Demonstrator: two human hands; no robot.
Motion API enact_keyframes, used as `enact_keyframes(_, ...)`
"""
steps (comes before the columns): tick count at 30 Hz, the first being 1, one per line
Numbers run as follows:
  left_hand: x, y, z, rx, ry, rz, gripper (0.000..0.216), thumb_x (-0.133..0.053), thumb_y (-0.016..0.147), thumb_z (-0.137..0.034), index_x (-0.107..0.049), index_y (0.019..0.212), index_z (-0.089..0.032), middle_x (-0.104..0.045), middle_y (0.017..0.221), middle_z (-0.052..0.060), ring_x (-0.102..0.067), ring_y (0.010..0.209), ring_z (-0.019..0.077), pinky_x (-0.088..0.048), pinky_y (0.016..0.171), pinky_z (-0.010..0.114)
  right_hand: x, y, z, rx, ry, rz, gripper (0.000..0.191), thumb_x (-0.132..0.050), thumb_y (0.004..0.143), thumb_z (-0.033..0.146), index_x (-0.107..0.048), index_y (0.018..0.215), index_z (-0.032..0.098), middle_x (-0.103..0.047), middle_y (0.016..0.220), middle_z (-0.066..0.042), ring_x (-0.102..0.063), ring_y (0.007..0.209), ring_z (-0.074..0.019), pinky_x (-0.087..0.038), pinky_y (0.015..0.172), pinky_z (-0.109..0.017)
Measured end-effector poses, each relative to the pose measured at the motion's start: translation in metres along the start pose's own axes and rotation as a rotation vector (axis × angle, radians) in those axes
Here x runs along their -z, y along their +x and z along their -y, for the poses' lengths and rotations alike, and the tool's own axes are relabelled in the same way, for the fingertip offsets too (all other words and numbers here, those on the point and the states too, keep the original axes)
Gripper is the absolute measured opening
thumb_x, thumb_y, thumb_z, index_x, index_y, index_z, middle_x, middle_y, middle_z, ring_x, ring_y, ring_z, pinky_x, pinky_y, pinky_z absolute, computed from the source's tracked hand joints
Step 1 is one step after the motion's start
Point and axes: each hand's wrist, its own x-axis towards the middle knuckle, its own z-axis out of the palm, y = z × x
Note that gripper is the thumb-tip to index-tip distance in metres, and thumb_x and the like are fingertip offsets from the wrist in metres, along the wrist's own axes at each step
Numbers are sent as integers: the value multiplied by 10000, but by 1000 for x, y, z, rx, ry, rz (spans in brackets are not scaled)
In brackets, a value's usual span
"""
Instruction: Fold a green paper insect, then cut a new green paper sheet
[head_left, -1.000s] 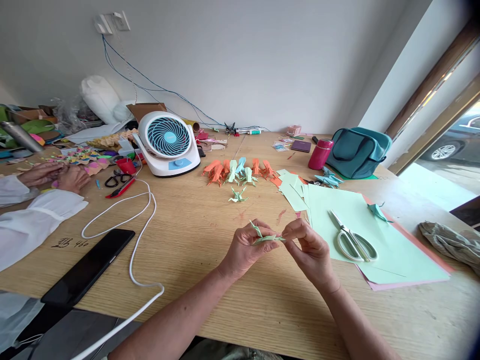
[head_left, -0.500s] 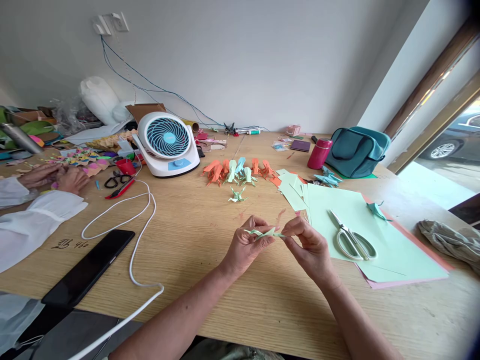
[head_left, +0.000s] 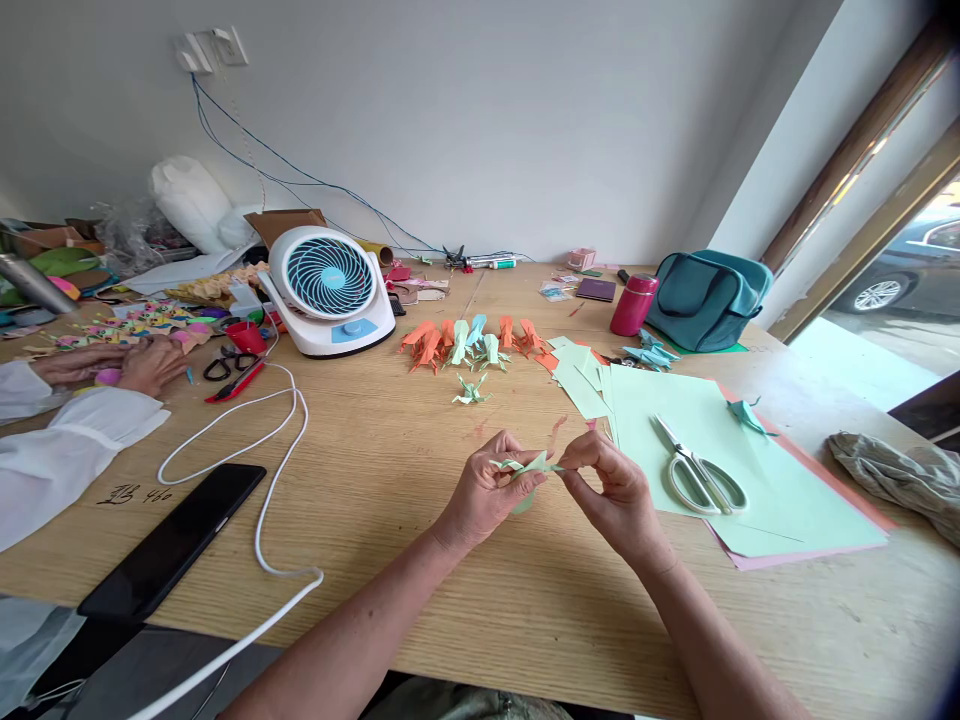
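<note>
Two-handed, holds a folded pale green paper piece point(head_left: 538, 462) above the wooden tabletop point(head_left: 390, 500), directly between the hands. Grips it with the left hand point(head_left: 486, 490), thumb pressed towards bent fingers, and pinches its slim right end between thumb and fingertips of the right hand point(head_left: 611, 490). Shows a further bit of pale green just below the left thumb. Just beyond the hands, has a pale green folded figure point(head_left: 471, 390) with pointed ends, and past that a row of orange, pale green and light blue folded papers point(head_left: 459, 342). To the left of the left hand, bears dark handwriting point(head_left: 142, 494) straight on the wood: reads "460" at its end, but cannot make out the looser strokes before it. Close to this writing, has a black phone point(head_left: 176, 540), with a white cable point(head_left: 262, 530) looping between it and the left hand. Farther off, beyond and left of the hands, has a white fan point(head_left: 334, 275) with a small mark on its blue hub, too small to read. Cannot read the white and green tube point(head_left: 501, 263) by the wall either, nor tell any lettering on the purple booklet point(head_left: 596, 289) beyond the right hand. Just right of the right hand, has white-handled scissors point(head_left: 693, 462) lying on pale green sheets point(head_left: 795, 500), with a blue folded figure point(head_left: 748, 416) farther right on them.
</note>
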Motion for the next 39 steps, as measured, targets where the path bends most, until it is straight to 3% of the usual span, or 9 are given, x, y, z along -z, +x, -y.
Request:
enact_keyframes(7, -6, -2, -3, 101, -86, -50, 202, -711, 813, -349, -795, 917, -197, -544, 830, 36, -519, 752, 129, -419, 672, 245, -1, 0, 4, 35, -65, 17, 169, -600, 852, 49, -591, 817, 214, -580, 777, -14, -559, 717, -157, -451, 652, -311)
enact_keyframes(13, -10, -3, -1, 136, -107, -134, 232, -723, 792, -386, -790, 896, -190, -573, 758, 23, -496, 698, 127, -399, 628, 244, -3, -1, 4, 16, -104, 5, 172, -582, 863, 50, -612, 880, 219, -571, 782, -11, -553, 716, -155, -452, 644, -306)
enact_keyframes(21, -13, -4, -3, 284, -237, -174, 325, -778, 700, -465, -726, 690, -144, -534, 655, -11, -425, 635, 98, -352, 602, 230, -6, -3, 4, 20, -137, 12, 162, -580, 867, 58, -607, 882, 217, -568, 797, -14, -559, 714, -152, -469, 643, -306)
enact_keyframes(27, -13, -5, -7, 324, -276, -128, 352, -761, 713, -500, -777, 807, -161, -517, 625, -19, -437, 647, 106, -350, 627, 238, -7, -4, 5, 70, -167, -9, 177, -574, 868, 51, -602, 884, 225, -563, 790, -21, -564, 723, -165, -473, 642, -317)
enact_keyframes(39, -11, -6, -8, 64, 6, -142, 148, -723, 806, -323, -777, 839, -189, -669, 750, 30, -566, 775, 154, -441, 771, 280, -7, -4, 8, 54, -156, -32, 157, -571, 878, 64, -582, 865, 220, -567, 782, -18, -552, 718, -162, -455, 649, -316)
